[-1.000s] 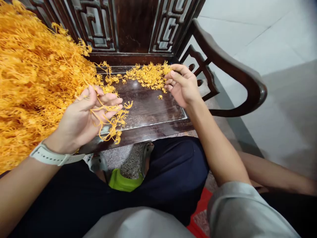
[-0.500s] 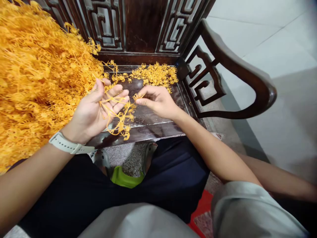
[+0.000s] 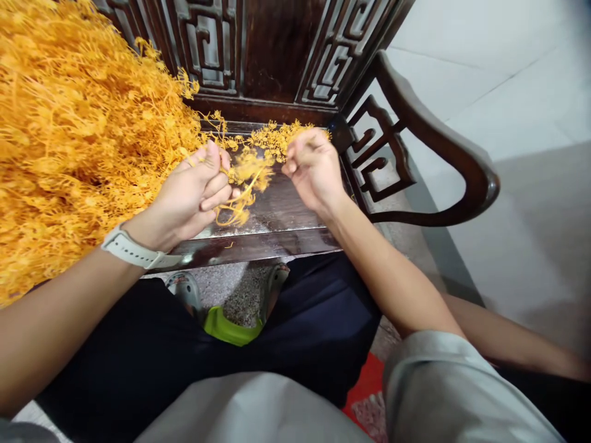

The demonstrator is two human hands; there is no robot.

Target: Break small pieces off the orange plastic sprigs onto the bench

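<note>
My left hand (image 3: 196, 187) is closed around thin orange plastic stems with small branching heads (image 3: 237, 212), which hang out past its fingertips above the seat. Part of that bunch is smeared by motion. To the right, my right hand (image 3: 316, 169) is raised, its fingers curled and pinched together and somewhat blurred. Whatever lies between its fingertips is too smeared to make out. Just behind it lies a small heap of loose orange heads (image 3: 272, 135), partly covered by the hand.
A big mound of orange stems (image 3: 92, 141) fills the left side. The dark wooden seat (image 3: 281, 212) has a carved lattice back (image 3: 207, 49) and a curved armrest (image 3: 462, 160) at right. Below is a bright green strip (image 3: 231, 329). Another person's forearm (image 3: 512, 335) shows at lower right.
My left hand has gone from spread, with stems across its palm, to closed on them. My right hand has moved right and away from the bunch, towards the small heap.
</note>
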